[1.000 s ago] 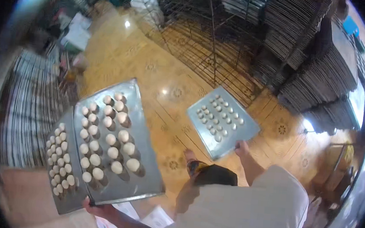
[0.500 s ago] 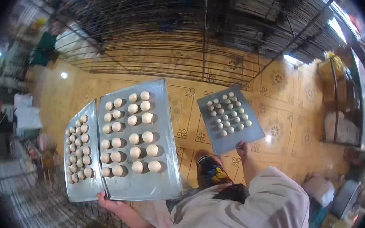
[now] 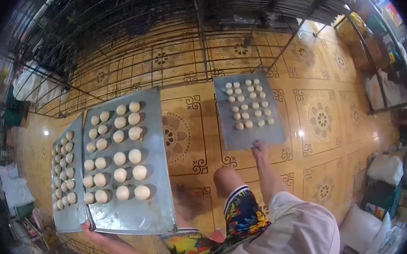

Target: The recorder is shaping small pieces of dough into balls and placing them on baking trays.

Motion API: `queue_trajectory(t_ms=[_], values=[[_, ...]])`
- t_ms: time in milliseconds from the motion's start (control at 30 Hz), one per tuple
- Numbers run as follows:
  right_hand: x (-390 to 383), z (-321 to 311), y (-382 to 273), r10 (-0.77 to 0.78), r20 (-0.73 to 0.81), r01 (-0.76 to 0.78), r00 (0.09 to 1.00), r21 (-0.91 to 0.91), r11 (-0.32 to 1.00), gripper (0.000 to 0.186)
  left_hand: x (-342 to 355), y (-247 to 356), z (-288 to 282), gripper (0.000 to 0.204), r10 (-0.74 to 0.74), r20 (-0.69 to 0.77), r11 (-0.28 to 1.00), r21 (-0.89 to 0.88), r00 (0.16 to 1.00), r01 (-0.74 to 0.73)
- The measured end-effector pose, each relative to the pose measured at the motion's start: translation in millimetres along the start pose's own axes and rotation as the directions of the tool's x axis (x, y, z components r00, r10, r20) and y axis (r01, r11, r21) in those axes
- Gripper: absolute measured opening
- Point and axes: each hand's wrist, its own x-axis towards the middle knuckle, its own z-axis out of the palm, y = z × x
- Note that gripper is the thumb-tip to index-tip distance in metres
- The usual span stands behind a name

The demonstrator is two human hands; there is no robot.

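My left hand (image 3: pixel 89 227) is closed on the near edges of two grey metal baking trays where they meet. The larger-looking baking tray (image 3: pixel 150 214) carries rows of pale round dough balls (image 3: pixel 134 156). Beside it, farther left, the other tray (image 3: pixel 70 223) is tilted and also bears rows of dough balls. Out in front, my right hand (image 3: pixel 259 149) grips the near edge of a third baking tray (image 3: pixel 243 141), held level above the floor with several dough balls on it. This tray's far edge overlaps the rack's lower bars in the view.
A dark metal rack (image 3: pixel 201 30) with many stacked levels spans the far side. Patterned yellow tiles (image 3: pixel 321 120) cover the floor. A shelf with a cardboard box (image 3: pixel 369 53) stands at the far right. White sacks (image 3: pixel 386 169) lie at right, and white bags (image 3: pixel 16 190) at left.
The view has shifted toward the right, showing more floor there. The right-hand tray has come closer to the rack. One of my knees shows farther forward. Both hands keep hold of their trays.
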Motion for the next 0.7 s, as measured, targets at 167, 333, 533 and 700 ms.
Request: queue_trajectory(t_ms=[167,333,533,700], values=[[84,-15,25,-0.201,-0.116,0.206,0.973,0.029,0.978,0.016,1,-30,-20,0.034,0.187,0.067,0.979,-0.09,0.98,-0.181],[162,0,30,-0.048,0.088,0.043,0.995,0.059,0.997,0.019,4,-51,-29,0.035,0.283,0.208,0.958,-0.11,0.936,-0.265],[237,62,10,-0.203,0.13,0.242,0.97,-0.541,0.805,0.011,24,-67,-32,0.039,0.16,0.202,0.964,-0.244,0.966,-0.109],[296,97,-4,-0.441,0.307,0.537,0.843,-0.45,0.714,0.012,48,-116,-9,0.04,0.227,0.06,0.972,-0.085,0.972,-0.221]])
